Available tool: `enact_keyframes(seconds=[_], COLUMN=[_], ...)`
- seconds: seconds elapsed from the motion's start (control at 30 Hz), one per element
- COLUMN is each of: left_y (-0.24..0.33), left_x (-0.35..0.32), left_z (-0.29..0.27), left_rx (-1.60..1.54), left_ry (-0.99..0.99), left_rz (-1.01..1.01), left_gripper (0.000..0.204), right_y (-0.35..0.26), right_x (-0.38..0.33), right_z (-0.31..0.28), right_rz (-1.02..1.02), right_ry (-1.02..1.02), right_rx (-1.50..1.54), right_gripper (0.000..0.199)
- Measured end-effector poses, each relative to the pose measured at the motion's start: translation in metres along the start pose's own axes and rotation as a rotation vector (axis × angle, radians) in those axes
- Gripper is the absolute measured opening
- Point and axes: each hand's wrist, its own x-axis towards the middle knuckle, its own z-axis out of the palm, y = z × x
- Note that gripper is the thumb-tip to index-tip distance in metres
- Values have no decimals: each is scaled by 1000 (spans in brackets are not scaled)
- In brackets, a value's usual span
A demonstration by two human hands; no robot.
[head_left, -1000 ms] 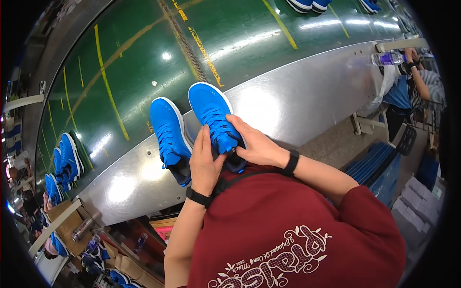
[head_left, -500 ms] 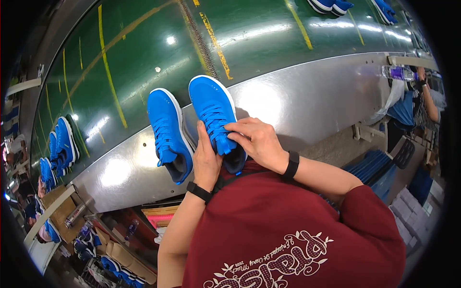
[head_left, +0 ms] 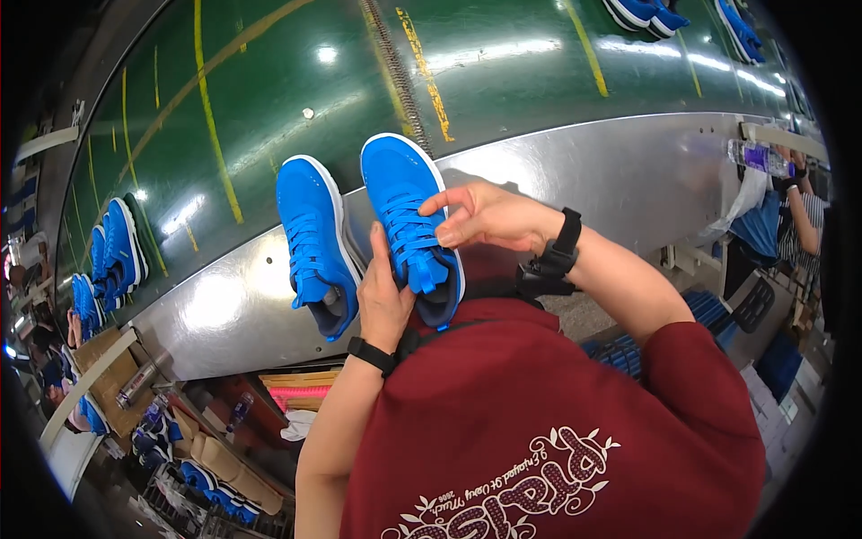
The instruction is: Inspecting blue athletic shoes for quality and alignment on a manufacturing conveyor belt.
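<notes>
**On the steel ledge: 2 blue shoes, both hands on 1**

At the near edge of a glossy green conveyor belt point(head_left: 296, 81), painted with worn yellow lines, runs a dull brushed-metal ledge point(head_left: 628, 180) that curves with the lens. 2 bright blue mesh sneakers with thin white sole rims lie across the seam between belt and ledge, toes pointing away. The right shoe point(head_left: 406, 193) shows blue laces and a dark heel lining; the left shoe point(head_left: 310, 229) sits just beside it, untouched.

The left hand point(head_left: 384, 301) cups the right shoe's inner side near the heel, fingers wrapped against it. The right hand point(head_left: 485, 216) rests on the lacing, its fingers point(head_left: 444, 235) pinched narrowly on the laces. Both wrists wear black bands.

More blue pairs point(head_left: 112, 256) lie farther along the belt at left; another pair at the top edge is cut off. The right shoe's heel is partly hidden behind the hands and a dark red shirt point(head_left: 539, 422).
</notes>
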Motion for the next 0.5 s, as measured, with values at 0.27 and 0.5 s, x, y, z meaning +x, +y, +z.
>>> enact_keyframes(seconds=[0.27, 0.5], left_y=[-10, -11], left_x=[1, -3], left_z=[2, 1], left_rx=[-26, -134], left_ry=[64, 22], left_rz=[79, 27], left_gripper=[90, 92], right_y=[10, 58], right_x=[-16, -31], right_z=[-6, 36], right_rz=[-297, -311], right_ry=[483, 253], right_rx=[-219, -685], right_gripper=[52, 102])
